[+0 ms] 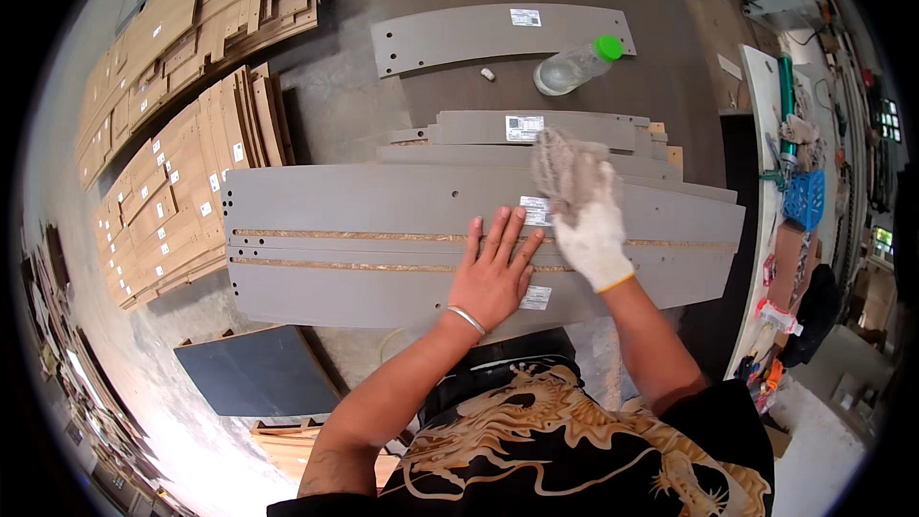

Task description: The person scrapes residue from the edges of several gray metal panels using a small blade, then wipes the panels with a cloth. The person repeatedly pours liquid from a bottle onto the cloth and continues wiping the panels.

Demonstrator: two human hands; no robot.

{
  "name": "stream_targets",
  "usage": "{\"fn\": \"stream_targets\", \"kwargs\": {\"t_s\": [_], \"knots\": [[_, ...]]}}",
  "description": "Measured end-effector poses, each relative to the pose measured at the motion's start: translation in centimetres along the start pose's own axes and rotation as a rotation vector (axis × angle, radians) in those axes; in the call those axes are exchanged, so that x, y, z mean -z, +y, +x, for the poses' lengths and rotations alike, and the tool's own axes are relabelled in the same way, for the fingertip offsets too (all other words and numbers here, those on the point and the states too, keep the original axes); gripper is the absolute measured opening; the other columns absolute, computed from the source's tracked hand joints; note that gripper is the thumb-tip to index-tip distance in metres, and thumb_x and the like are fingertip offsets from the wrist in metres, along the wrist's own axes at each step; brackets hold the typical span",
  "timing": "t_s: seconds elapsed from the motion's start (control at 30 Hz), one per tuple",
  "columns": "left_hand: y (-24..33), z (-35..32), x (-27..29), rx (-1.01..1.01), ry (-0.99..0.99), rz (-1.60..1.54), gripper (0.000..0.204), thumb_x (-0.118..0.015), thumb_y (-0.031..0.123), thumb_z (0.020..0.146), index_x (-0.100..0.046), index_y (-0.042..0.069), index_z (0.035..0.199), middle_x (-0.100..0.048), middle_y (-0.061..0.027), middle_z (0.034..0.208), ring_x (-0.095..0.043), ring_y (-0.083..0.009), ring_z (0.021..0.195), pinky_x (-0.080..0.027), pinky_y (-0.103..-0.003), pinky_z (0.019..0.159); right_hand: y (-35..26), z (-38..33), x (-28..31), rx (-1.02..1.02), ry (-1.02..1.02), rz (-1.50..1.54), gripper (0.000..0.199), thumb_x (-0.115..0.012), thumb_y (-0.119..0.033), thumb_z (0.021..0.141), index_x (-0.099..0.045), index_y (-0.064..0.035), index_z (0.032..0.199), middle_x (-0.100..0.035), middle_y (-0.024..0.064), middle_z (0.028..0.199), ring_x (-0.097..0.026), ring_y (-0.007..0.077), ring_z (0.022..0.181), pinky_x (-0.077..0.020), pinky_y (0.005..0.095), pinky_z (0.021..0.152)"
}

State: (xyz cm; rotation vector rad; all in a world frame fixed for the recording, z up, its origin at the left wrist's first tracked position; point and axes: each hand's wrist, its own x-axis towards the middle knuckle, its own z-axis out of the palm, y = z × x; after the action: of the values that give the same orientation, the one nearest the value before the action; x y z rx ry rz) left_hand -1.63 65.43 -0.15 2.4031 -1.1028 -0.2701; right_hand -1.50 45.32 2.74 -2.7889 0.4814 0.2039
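Observation:
Two long grey panels (364, 201) lie side by side on the workbench, their raw chipboard edges showing as brown stripes. My bare left hand (493, 273), with a silver bracelet at the wrist, presses flat on them, fingers spread. My right hand (589, 220), in a white work glove, rests on the upper panel and holds a greyish rag (560, 163) against the board near a white label (533, 209).
More grey panels (498, 36) lie farther back, with a clear plastic bottle (574, 65) with a green cap beside them. Stacks of brown boards (182, 182) stand at the left. A dark panel (254, 373) leans below. A cluttered white shelf (766, 182) runs along the right.

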Motion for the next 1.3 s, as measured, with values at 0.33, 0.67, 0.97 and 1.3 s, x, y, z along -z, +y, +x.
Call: {"fn": "stream_targets", "kwargs": {"t_s": [0.33,0.67,0.97,1.3], "knots": [[-0.4,-0.5,0.5,0.035,-0.019,0.087,0.054,-0.068,0.019,0.09,-0.062,0.014,0.143,-0.057,-0.0168,0.147,-0.049,-0.038,0.14,-0.031,-0.058,0.12,-6.0,4.0,-2.5,0.457,-0.157,0.078,0.056,-0.061,-0.041,0.095,-0.06,-0.0194,0.147,-0.044,0.0155,0.163,-0.024,0.0418,0.157,-0.0131,0.0515,0.13],[-3.5,14.8,0.9,0.147,0.323,-0.1,0.064,-0.075,0.006,0.084,-0.054,0.004,0.145,-0.059,-0.0198,0.143,-0.053,-0.0394,0.133,-0.041,-0.045,0.115,28.2,-6.1,4.9,-0.591,0.276,0.648,0.052,-0.064,-0.036,0.099,-0.059,-0.0099,0.144,-0.045,0.0184,0.159,-0.042,0.0348,0.147,-0.0408,0.0474,0.118],[-6.6,30.5,-5.5,0.313,0.238,-0.661,0.08,-0.093,0.021,0.078,-0.048,-0.001,0.141,-0.062,-0.0158,0.137,-0.06,-0.0284,0.13,-0.047,-0.041,0.112,26.7,-10.0,5.5,-0.384,0.544,2.46,0.057,-0.055,-0.037,0.106,-0.045,-0.0093,0.155,-0.05,0.015,0.154,-0.05,0.0371,0.139,-0.042,0.0566,0.115],[2.5,30.9,2.5,-0.208,0.096,0.22,0.055,-0.086,0.013,0.073,-0.059,0.01,0.121,-0.067,-0.0126,0.112,-0.062,-0.0336,0.113,-0.046,-0.045,0.099,21.2,-5.4,2.5,-0.406,0.206,2.615,0.059,-0.056,-0.029,0.103,-0.042,-0.0082,0.156,-0.049,0.016,0.154,-0.048,0.0388,0.141,-0.0434,0.0585,0.114]]}}
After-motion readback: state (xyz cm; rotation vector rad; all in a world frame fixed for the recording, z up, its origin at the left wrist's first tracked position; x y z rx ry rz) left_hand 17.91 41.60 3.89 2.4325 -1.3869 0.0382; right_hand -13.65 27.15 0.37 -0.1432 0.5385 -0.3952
